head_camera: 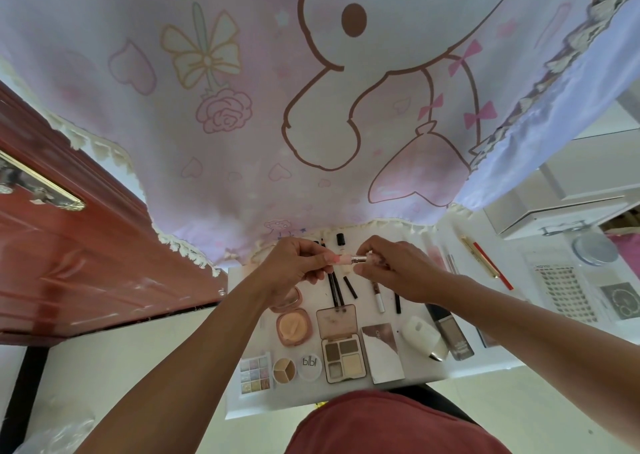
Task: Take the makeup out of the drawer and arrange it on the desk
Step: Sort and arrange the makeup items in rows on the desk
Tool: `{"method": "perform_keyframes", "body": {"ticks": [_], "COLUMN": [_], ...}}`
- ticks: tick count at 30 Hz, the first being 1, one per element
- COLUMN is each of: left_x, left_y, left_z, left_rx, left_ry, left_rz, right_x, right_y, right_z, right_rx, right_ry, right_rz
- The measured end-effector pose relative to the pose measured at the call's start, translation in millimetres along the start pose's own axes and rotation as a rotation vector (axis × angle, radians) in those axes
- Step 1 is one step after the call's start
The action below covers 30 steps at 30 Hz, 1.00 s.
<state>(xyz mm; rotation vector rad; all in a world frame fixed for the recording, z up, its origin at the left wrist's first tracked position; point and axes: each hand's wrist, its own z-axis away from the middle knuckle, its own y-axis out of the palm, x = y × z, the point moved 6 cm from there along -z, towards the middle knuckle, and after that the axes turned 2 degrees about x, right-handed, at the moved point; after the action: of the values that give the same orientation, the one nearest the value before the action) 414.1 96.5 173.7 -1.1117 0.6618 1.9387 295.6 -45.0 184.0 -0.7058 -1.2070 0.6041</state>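
left hand and right hand are both raised over the middle of the frame, each clamped on one end of a small lipstick tube. left fingertips pinch the pink end. the right thumb and fingers curl round the clear end past the silver band. the tube lies level between the two hands, off the worktop and above the row of slim items. the end-to-end grip suggests the cap is being pulled off or pushed on, or the piece checked before it is put down; cannot tell which.

the layout looks sorted by shape. flat pieces sit in the lower rows nearest the person: pastel palette, three-part round pot, white round jar, open eyeshadow palette, open powder compact, white box, white device and foundation bottle. slim pieces lie above them, right under the hands: black pencils, short black stick and white tube. a small dark-capped bottle stands at the edge of the pink cartoon cloth.

a red pencil and a lash tray lie to the right of the frame; whether that part is the drawer is unclear. the lipstick probably belongs with the sticks below it.
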Motion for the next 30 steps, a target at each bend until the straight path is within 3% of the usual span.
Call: {"method": "perform_keyframes", "body": {"ticks": [12,17,22,26,30], "left_x": [10,29,55,71,90], "left_y": [11,17,18,30,40], "left_z": [-5,-17,-36,-58,-90], "left_rx": [0.079,0.134,-0.031,-0.249,-0.479], "left_ry": [-0.052,-0.21,-0.326,-0.379,-0.432], "left_rz": [-0.071,0.148,0.281,0.252,0.184], "right_x": [-18,-49,-102,-122,-138], "right_y": [-10,-19,-16,-2,15], "right_z": [-2,-2,-2,-9,-23], "right_rx": [-0.063,-0.095,-0.099,-0.016,0.08], "right_ry": [0.104,0.222,0.489,0.563,0.595], "right_rz": [-0.439,-0.55,-0.763,-0.811,-0.711]}}
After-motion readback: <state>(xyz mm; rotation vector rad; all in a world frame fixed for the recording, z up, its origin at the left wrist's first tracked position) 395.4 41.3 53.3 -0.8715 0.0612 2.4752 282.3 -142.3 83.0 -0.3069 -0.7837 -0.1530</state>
